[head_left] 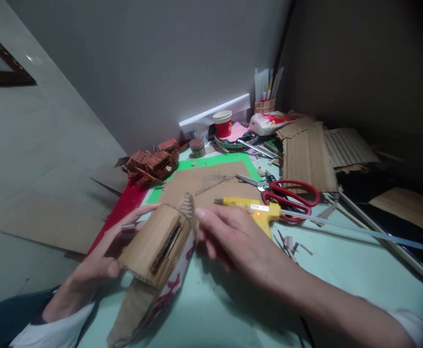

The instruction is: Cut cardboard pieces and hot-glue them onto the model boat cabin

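A cardboard model [153,246], long with a pointed tip and white and dark red paper on its side, is tilted over the pale green table. My left hand [104,256] grips it from the left, thumb at its lower edge and fingers behind. At the tip on the right, my right hand [229,237] has its thumb and fingers pressed together against the striped end. A yellow glue gun [265,212] with a lit orange light and a long clear glue stick lies just behind my right hand. Red-handled scissors [291,193] rest beyond the gun.
A reddish-brown model [151,164] stands at the back left. Behind are a red paper cup [223,124], a jar [197,147] and a pen holder [265,104]. Cardboard pieces [307,154] pile up at the right. A clear set square [211,182] lies on a cardboard sheet [175,188].
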The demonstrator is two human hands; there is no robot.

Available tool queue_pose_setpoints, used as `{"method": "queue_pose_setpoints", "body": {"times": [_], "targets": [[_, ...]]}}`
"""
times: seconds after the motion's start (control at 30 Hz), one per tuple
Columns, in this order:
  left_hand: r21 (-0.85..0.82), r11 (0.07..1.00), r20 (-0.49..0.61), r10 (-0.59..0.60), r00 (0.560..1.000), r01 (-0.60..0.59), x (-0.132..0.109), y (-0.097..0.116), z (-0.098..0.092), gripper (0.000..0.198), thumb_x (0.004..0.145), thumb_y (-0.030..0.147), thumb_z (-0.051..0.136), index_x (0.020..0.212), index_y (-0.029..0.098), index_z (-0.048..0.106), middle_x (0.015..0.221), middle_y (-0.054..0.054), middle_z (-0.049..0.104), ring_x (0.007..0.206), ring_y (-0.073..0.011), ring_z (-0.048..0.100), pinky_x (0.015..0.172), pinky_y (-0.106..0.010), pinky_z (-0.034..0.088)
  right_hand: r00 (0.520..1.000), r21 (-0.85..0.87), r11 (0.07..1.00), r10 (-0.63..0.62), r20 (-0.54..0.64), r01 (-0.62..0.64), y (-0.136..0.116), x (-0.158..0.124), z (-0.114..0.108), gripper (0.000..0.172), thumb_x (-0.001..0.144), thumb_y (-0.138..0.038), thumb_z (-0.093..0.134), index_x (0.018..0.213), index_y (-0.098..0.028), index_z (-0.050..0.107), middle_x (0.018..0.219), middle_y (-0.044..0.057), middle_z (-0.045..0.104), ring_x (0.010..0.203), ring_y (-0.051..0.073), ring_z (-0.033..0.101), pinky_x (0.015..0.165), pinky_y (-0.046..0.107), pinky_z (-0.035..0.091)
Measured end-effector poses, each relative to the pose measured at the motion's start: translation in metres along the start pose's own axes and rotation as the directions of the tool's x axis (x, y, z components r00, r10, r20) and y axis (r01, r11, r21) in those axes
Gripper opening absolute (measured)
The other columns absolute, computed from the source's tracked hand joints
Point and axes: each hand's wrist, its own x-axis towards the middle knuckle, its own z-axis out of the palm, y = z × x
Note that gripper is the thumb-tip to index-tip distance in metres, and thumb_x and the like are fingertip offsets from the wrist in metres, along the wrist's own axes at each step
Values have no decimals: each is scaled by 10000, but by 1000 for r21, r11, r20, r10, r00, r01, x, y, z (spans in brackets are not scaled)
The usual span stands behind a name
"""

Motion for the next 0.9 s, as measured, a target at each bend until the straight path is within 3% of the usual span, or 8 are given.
{"method": "queue_pose_setpoints", "body": {"times": [0.13, 0.27, 0.5, 0.73, 0.9], "targets": [[112, 984, -36, -136, 990, 139, -1, -5, -14, 1125, 496, 650, 876, 1471, 355, 400, 1359, -45, 640, 1163, -338, 631, 876, -326, 525, 998, -38, 998, 42, 53, -40, -1, -2, 4, 479, 987, -518, 459, 659, -177, 531, 584, -23, 552, 492, 72, 475, 466, 179, 327], [228, 949, -67, -208, 976, 218, 2, -8, -15, 1213, 462, 661, 886, 1495, 364, 323, 1325, -53, 606, 1117, -315, 614, 816, -297, 502, 987, -25, 995, 95, 126, -93, 2, -4, 11, 456, 953, -519, 510, 656, -175, 540, 545, -23, 548, 438, 68, 452, 431, 184, 304], [311, 927, -75, -194, 978, 208, 3, -7, -6, 1188, 445, 689, 879, 1467, 377, 361, 1302, -50, 602, 1090, -303, 612, 807, -293, 480, 977, 61, 989, 121, 176, -133, 17, 1, 20, 295, 963, -297, 479, 707, -173, 555, 531, -49, 557, 355, 31, 408, 372, 137, 301], [340, 917, -91, -188, 978, 208, 4, -8, -3, 1212, 417, 697, 881, 1468, 397, 358, 1250, -33, 602, 1022, -273, 614, 787, -286, 490, 971, 29, 986, 159, 181, -167, 13, 2, 22, 294, 949, -238, 468, 664, -177, 505, 539, -37, 572, 361, 35, 426, 350, 116, 320], [362, 911, -66, -185, 981, 196, 4, -9, -3, 1169, 463, 675, 882, 1471, 426, 346, 1358, -35, 550, 1061, -275, 604, 805, -288, 503, 968, 18, 985, 167, 187, -174, 14, 4, 25, 279, 947, -223, 457, 674, -178, 494, 538, -36, 579, 358, 40, 436, 348, 121, 327]]}}
